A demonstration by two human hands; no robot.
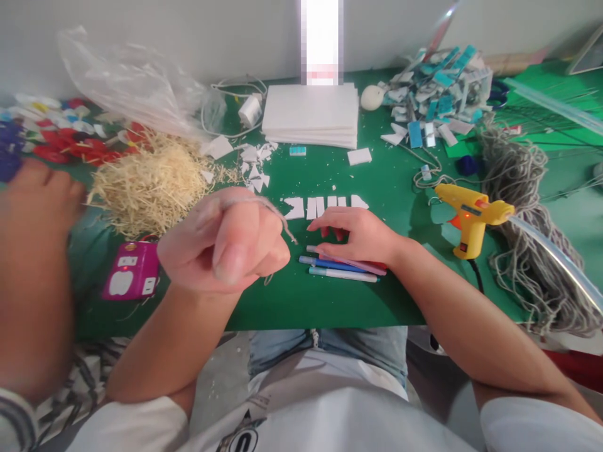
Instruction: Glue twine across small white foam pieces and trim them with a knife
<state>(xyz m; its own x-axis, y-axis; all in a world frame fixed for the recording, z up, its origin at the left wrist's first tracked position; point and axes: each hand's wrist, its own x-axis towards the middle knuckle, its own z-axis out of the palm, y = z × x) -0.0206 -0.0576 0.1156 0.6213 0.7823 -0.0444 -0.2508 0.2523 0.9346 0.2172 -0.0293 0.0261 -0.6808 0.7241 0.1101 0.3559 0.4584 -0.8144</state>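
Observation:
My left hand (226,242) is raised close to the camera, closed in a fist around a thin grey string (282,220). One length crosses the top of the fist and hangs toward the middle, and a short end shows below it. On the green tabletop, my right hand (351,232) lies with fingers loosely bent and apart, holding nothing that I can see. Just beyond its fingers is a row of cut white foam pieces (296,208). Several pens, among them a blue pen (325,263) and a white pen (343,274), lie under and beside its thumb.
A yellow glue gun (464,216) and tangled grey cord (518,182) lie right. Stacked white boards (311,116) stand behind, foam scraps (433,94) at back right. Left are straw (151,179), a magenta box (130,270), a plastic bag (132,88) and another person's arm (35,270).

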